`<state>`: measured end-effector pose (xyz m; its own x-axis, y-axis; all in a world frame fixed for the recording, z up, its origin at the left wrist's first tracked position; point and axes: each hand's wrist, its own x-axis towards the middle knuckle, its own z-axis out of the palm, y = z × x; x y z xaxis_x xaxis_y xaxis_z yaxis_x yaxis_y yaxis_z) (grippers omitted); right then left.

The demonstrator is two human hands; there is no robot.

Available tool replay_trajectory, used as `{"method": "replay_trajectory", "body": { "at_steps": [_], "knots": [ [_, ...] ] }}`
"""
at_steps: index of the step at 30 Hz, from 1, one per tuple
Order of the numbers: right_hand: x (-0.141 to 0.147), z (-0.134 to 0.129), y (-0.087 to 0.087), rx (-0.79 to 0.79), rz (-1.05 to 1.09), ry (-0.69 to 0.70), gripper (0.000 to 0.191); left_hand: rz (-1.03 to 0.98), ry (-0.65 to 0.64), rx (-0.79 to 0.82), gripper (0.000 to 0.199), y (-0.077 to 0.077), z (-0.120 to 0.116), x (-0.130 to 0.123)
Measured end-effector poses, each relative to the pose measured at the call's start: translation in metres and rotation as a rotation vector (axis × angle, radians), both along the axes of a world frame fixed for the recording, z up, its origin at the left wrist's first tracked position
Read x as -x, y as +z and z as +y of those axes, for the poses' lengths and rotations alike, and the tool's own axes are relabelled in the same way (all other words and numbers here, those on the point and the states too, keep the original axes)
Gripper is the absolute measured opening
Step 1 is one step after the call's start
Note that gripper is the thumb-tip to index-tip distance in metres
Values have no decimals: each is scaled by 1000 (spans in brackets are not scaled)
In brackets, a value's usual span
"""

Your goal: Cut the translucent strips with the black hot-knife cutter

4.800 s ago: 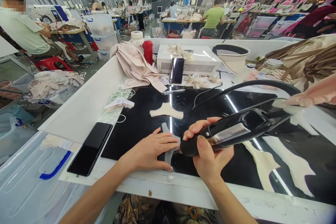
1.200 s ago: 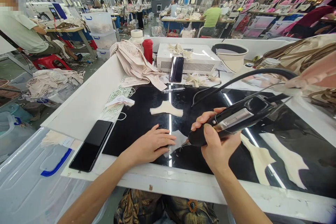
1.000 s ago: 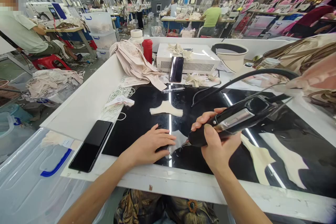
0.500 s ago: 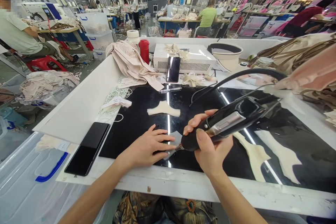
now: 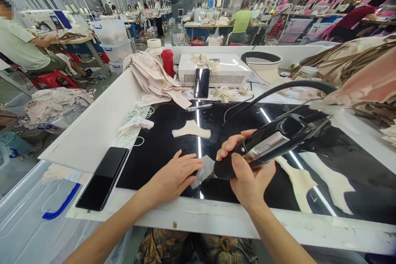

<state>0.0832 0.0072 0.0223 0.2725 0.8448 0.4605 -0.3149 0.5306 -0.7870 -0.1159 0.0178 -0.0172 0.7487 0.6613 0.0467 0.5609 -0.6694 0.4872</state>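
Observation:
My right hand [image 5: 247,169] is wrapped round a black corded handheld tool [image 5: 269,140] with a silver plate on its side. The tool's tip points left and down at a small translucent grey-white sheet [image 5: 203,171] on the black work mat [image 5: 154,161]. My left hand [image 5: 177,173] lies palm down with fingers stretched, its fingertips at the left edge of that sheet. Beyond it rests a cream T-shaped fabric piece [image 5: 192,130]. Right of my right hand lie two cream curved fabric pieces, the nearer one [image 5: 298,183] partly behind the tool and the farther one [image 5: 328,177].
A large black phone [image 5: 102,178] lies left; a smaller phone [image 5: 201,83] leans on a white vented box [image 5: 215,70]. Pale fabric strips [image 5: 154,76], a red bottle [image 5: 167,62] and a cream round container [image 5: 262,66] stand behind. The tool's thick cable [image 5: 284,86] arches across the right.
My left hand has drawn back slightly left, uncovering more of the translucent sheet. The right hand holds the tool in nearly the same place. The view has tilted a little.

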Motion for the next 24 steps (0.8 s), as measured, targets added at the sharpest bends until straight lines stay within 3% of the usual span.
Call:
{"method": "replay_trajectory", "body": {
  "at_steps": [6,18,24],
  "knots": [
    [8,-4,-2,11,3,-2,42,31,-16,23,38,-6,-3,-4],
    [-2,-4,3,4,-27,-26,39,16,-25,15,40,-1,-3,-7],
    [-3,-5,-3,2,-33,-33,39,37,-37,15,43,0,-2,-7]
  ]
}}
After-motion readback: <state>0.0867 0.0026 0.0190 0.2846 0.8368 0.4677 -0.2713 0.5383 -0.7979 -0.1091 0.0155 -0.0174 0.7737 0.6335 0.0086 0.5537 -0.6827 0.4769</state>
